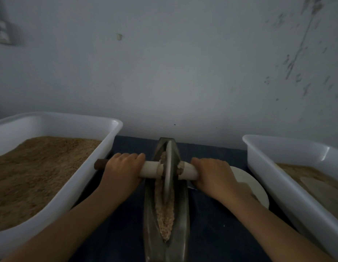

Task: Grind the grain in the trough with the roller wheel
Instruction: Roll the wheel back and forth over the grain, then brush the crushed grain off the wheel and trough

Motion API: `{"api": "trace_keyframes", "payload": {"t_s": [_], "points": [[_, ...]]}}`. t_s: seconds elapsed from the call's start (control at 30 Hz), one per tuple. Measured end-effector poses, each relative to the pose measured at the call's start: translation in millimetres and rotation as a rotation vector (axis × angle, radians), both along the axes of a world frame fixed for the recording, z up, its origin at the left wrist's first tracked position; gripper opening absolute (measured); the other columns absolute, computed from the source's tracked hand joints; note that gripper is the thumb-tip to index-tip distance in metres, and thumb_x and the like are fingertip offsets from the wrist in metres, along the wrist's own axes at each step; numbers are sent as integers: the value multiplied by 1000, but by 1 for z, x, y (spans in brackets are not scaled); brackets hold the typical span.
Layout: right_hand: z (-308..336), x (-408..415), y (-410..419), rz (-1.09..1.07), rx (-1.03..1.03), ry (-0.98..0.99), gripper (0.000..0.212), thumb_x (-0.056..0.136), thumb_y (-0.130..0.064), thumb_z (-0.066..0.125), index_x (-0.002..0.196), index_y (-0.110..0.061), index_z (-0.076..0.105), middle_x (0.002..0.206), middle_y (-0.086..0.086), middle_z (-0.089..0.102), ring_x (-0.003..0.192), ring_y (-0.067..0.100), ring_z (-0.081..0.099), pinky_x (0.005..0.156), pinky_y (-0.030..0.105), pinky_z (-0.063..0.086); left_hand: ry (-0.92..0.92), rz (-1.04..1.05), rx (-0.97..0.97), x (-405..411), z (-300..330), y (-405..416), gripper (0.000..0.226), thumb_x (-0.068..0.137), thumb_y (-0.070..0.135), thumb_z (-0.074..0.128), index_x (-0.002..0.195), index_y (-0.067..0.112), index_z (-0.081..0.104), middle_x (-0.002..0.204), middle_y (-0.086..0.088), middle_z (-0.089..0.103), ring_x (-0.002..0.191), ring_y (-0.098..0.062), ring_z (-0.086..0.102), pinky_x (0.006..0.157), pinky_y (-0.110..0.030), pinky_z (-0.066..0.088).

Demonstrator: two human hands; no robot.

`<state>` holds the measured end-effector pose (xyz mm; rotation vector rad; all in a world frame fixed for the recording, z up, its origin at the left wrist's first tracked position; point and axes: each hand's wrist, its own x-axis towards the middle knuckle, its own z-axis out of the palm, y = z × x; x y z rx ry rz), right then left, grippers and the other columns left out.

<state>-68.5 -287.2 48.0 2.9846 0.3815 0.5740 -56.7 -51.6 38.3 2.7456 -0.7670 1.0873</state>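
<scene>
White plastic tubs flanked the work on both sides: a large left tub (105, 148) at nine o'clock, heaped with brown husky grain (37, 176), and a right tub (274, 176) at three o'clock holding a shallower layer of similar meal. Just beside the right tub, partly hidden under the right forearm, lay a white plate (257, 190). Everything sat on a dark blue cloth (211, 224) against a pale, scuffed wall (183, 63).

Between the tubs, at the middle of the cloth, stood the dark metal trough (180, 214), boat-shaped, its long axis running from six o'clock to twelve, far tip toward the wall. Coarse tan crushed grain (165, 214) filled its groove. Upright in the groove stood the roller wheel (168, 173), a thin metal disc edge-on along the trough's line, toward the far half. Its pale axle handle (151, 168) crossed the trough from nine to three, with meal caked at the hub.

Left hand (122, 167) gripped the handle's left end, fingers curled over it; right hand (211, 173) gripped the right end likewise.
</scene>
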Motion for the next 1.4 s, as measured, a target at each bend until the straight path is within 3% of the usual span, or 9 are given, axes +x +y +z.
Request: {"api": "trace_keyframes", "payload": {"t_s": [0.27, 0.43, 0.57, 0.7, 0.9, 1.03, 1.17, 1.3, 1.4], "points": [[6, -59, 0, 33, 88, 102, 28, 84, -42, 56, 83, -36, 29, 76, -12, 43, 70, 6, 42, 57, 26, 26, 20, -92, 65, -42, 7, 14, 54, 23, 27, 93, 66, 21, 62, 54, 5, 59, 46, -10, 58, 42, -24, 44], [6, -43, 2, 12, 63, 97, 21, 84, -39, 56, 88, -32, 37, 92, -9, 58, 79, 12, 53, 62, 28, 30, 14, -42, 59, -31, 5, 10, 50, 26, 28, 93, 65, 19, 62, 54, 3, 59, 45, -12, 58, 41, -25, 44], [1, -11, 1, 13, 12, -10, 21, 81, -43, 57, 92, -28, 48, 91, -6, 62, 85, 18, 59, 60, 29, 30, 40, -7, 18, -6, -1, 5, 41, 41, 19, 91, 69, 13, 62, 61, -2, 64, 53, -21, 62, 49, -34, 50], [3, 24, 0, -54, 3, 3, 19, 82, -38, 56, 96, -26, 50, 97, -2, 63, 89, 22, 59, 61, 29, 28, 110, 106, 1, 28, 0, -7, 22, 75, 27, 70, 89, 15, 58, 89, -3, 66, 83, -23, 62, 72, -29, 40], [6, 45, -5, -76, -30, 38, 20, 81, -33, 57, 97, -24, 49, 99, 2, 63, 91, 25, 59, 62, 31, 30, 104, 210, 78, 51, 3, -14, 17, 83, 35, 56, 93, 23, 49, 98, 5, 62, 91, -15, 58, 74, -26, 33], [7, 41, -11, 9, -102, -31, 55, 76, -44, 61, 125, -29, 43, 119, -4, 56, 111, 21, 49, 80, 32, 29, 137, 194, 68, 48, 2, -12, 16, 85, 35, 55, 95, 24, 50, 98, 6, 62, 92, -14, 58, 78, -25, 35], [27, 10, -23, 36, -74, -38, 106, 73, -56, 63, 148, -31, -8, 139, -1, 34, 125, 21, 34, 102, 35, 28, 165, 194, 32, 46, -1, -8, 20, 86, 37, 56, 101, 25, 52, 102, 6, 61, 96, -13, 57, 84, -25, 37], [38, -44, -51, -66, 223, 11, 57, 87, -46, 54, 139, -36, 34, 126, -12, 45, 104, 3, 47, 80, 20, 40, 167, 178, 2, 46, -4, -7, 23, 84, 37, 60, 102, 24, 53, 102, 4, 62, 96, -15, 57, 84, -26, 38], [21, -84, -72, -240, 64, 198, 37, 92, -48, 44, 128, -39, 44, 110, -17, 41, 94, -2, 42, 77, 15, 36, 161, 169, -5, 47, -4, -7, 24, 84, 36, 60, 103, 23, 54, 102, 3, 63, 96, -16, 58, 85, -28, 38]]}}
